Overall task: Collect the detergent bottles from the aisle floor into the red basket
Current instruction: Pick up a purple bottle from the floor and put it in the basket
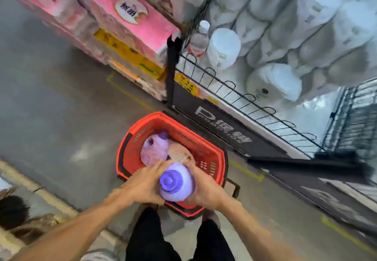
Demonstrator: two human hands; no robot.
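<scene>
Left hand (142, 185) and right hand (204, 191) clasp purple detergent bottle (177, 182) from both sides, cap up, above near end of red basket (216, 154). Basket on aisle floor (51, 107), against black shelf base panel (222, 130). Inside: second purple bottle (155, 148), lying; peach-coloured item (179, 152) beside it, touching. Step judged: placing. Next move calls for lowering bottle into free near corner, then release. Legible writing: "PROMOTION" on panel, with blurred characters. Other labels unreadable.

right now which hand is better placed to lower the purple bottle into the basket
Neither clearly: left hand and right hand both clasp the purple bottle over the red basket; lower it together.
</scene>
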